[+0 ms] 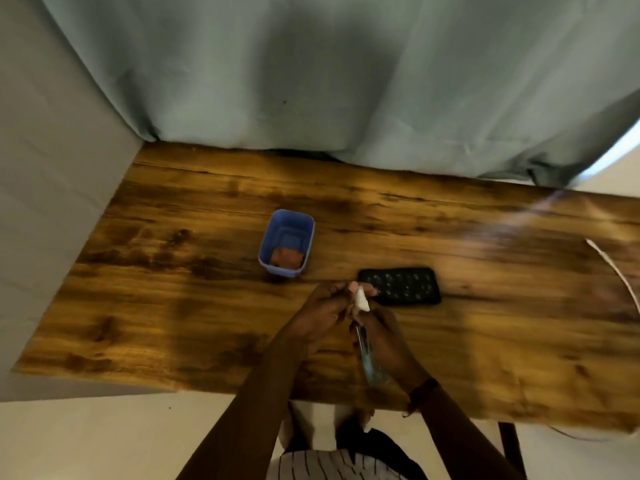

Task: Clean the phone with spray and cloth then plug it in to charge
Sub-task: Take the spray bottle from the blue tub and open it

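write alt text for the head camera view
Two hands hold a small clear spray bottle over a wooden table: the right hand grips its body, the left hand pinches its white top. Just beyond lie a phone in a dark patterned case and a blue tub holding an orange cloth; a white cable curves at the table's right edge.

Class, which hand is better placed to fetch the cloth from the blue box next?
Probably the left hand: the blue box lies on its side, while the right hand grips the spray bottle.
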